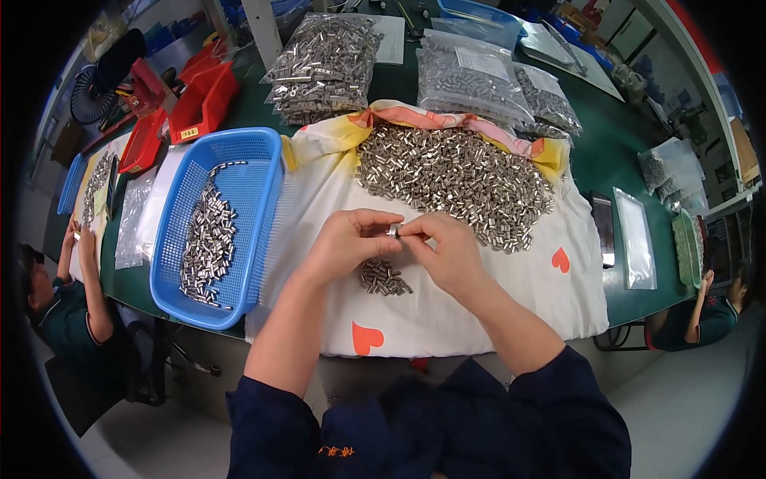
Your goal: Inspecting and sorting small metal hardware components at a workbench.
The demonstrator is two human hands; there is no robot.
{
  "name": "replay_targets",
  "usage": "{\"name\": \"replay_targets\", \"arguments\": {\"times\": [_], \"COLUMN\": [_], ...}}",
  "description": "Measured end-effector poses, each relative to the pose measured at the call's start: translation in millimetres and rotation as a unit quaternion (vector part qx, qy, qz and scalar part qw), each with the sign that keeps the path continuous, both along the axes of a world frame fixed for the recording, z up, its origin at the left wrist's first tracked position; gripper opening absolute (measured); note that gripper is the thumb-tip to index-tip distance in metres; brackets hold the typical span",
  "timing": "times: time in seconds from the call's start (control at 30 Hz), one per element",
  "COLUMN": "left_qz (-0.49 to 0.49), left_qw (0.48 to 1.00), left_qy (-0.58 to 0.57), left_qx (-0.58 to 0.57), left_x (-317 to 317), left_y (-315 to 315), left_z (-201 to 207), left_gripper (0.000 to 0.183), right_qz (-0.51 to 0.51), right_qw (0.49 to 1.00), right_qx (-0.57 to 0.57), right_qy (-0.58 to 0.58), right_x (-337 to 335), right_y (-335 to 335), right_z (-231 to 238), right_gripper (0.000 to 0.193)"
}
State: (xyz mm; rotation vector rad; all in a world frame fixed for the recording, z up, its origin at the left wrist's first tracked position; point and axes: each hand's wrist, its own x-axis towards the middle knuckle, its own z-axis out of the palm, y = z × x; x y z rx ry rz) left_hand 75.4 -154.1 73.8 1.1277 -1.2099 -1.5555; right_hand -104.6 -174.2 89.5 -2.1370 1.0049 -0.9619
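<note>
One small metal piece (393, 231) is being pinched at the fingertips of the left hand (345, 243) and the right hand (452, 249), above the white cloth (511, 299); its exact shape is being partly hidden.

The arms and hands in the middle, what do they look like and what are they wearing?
The left hand and right hand wear no gloves, and no watch shows. The dark navy sleeves are loose and short. The navy top has a small orange marking.

From the right hand (447, 247), bare white cloth (566, 307) gave passage at four o'clock; metal-sleeve heap (459, 180) blocked twelve, left hand (351, 242) nine.
</note>
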Motion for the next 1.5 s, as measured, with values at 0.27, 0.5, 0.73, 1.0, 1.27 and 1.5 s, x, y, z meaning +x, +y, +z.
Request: {"name": "replay_targets", "arguments": {"times": [0.27,0.5,0.73,1.0,1.27,1.5], "left_qz": [-0.075,-0.101,-0.113,-0.073,-0.074,-0.07], "left_qw": [0.997,0.987,0.981,0.993,0.989,0.996], "left_qy": [-0.028,-0.127,-0.154,-0.084,-0.127,-0.056], "left_qx": [0.018,-0.004,-0.047,-0.031,0.001,0.003], "left_x": [10.6,11.6,-7.5,8.4,10.3,-2.0], "left_y": [6.1,8.5,-1.6,7.6,7.1,10.0], "left_z": [7.9,9.8,16.0,0.3,5.8,5.8], "left_gripper": [0.036,0.034,0.034,0.035,0.034,0.032], "right_qz": [0.063,0.012,0.175,0.328,0.588,0.324], "right_qw": [0.935,0.952,0.956,0.908,0.786,0.873], "right_qx": [0.342,0.26,-0.236,-0.26,-0.188,-0.337], "right_qy": [-0.069,-0.159,0.017,0.018,0.033,-0.141], "right_x": [-6.9,-10.8,-34.3,1.3,31.9,-18.5], "right_y": [-15.3,-10.6,119.0,124.7,101.2,112.8], "right_z": [-7.6,21.5,175.3,219.8,227.5,176.6], "right_gripper": [0.021,0.015,0.012,0.021,0.01,0.01]}}
